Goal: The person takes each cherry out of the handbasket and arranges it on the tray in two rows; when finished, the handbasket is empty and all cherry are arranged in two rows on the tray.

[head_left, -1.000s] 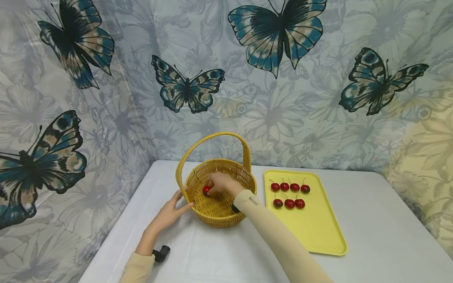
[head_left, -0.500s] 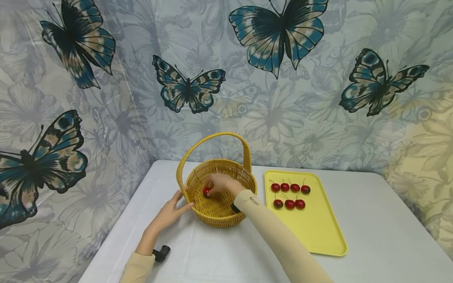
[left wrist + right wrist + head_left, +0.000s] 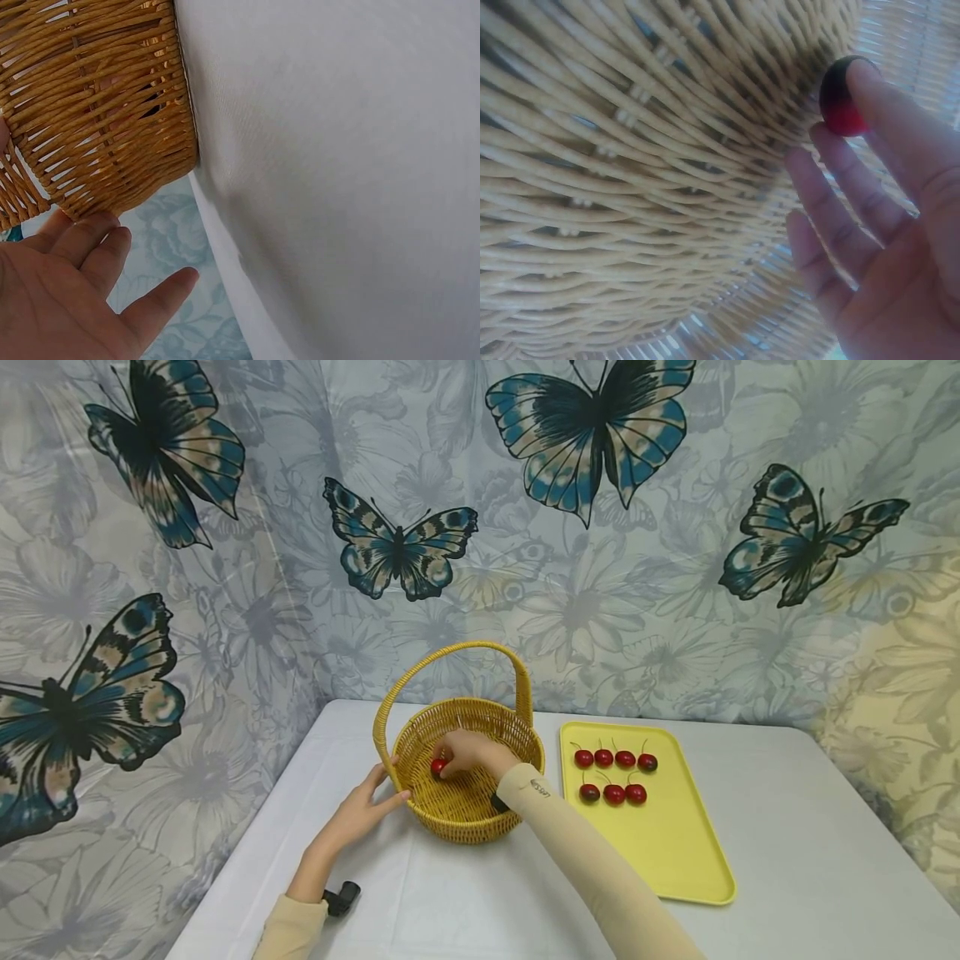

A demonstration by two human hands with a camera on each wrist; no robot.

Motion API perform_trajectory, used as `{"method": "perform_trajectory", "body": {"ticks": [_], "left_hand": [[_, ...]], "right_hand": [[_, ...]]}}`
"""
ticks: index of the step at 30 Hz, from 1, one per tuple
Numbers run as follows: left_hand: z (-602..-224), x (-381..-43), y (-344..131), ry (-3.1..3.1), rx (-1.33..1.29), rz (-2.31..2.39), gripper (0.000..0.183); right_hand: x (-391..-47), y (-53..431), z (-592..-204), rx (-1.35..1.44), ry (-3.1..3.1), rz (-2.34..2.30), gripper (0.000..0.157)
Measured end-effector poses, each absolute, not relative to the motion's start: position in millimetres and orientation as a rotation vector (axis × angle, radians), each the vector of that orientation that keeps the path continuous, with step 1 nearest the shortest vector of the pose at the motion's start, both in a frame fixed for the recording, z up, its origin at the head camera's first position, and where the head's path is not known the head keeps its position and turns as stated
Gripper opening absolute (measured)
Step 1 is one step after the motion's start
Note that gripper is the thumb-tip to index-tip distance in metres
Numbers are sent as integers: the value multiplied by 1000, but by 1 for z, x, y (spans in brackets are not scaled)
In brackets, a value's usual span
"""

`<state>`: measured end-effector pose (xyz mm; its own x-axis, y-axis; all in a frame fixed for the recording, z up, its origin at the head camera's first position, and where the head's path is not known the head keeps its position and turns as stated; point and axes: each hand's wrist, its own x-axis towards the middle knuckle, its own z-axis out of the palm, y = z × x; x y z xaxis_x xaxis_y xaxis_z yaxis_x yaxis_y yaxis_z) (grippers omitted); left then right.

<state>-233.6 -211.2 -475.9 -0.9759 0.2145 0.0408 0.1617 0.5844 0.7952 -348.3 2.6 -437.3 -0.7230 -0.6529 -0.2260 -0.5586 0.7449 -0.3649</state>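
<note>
My right hand (image 3: pixel 467 753) is inside the yellow wicker basket (image 3: pixel 468 832), pinching a red cherry (image 3: pixel 438 768) low near the left inner wall. In the right wrist view the thumb lies on the cherry (image 3: pixel 846 105), which is dark at one end, with the fingertips against its other side. My left hand (image 3: pixel 362 811) rests against the basket's left side by the foot of the handle, thumb and fingers spread. The left wrist view shows its fingers (image 3: pixel 103 259) extended, touching the wicker from outside. Part of the basket floor is hidden behind my right hand and sleeve.
Right of the basket lies a yellow tray (image 3: pixel 660 852), with several stemmed cherries (image 3: pixel 613 793) in two rows on it. The tall basket handle (image 3: pixel 390 702) arches over the opening. A white cloth covers the table (image 3: pixel 450 902); a butterfly-print curtain (image 3: pixel 525 635) hangs behind.
Almost nothing differs. My right hand has shifted very slightly with the cherry still pinched inside the basket; the left hand stays in place.
</note>
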Motion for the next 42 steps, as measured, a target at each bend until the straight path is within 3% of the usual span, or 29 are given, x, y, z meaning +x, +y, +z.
{"method": "perform_trajectory", "body": {"ticks": [42], "left_hand": [[-478, -235, -211, 2730, 315, 1371, 69]], "right_hand": [[-329, 19, -385, -1164, 2592, -616, 31]]}}
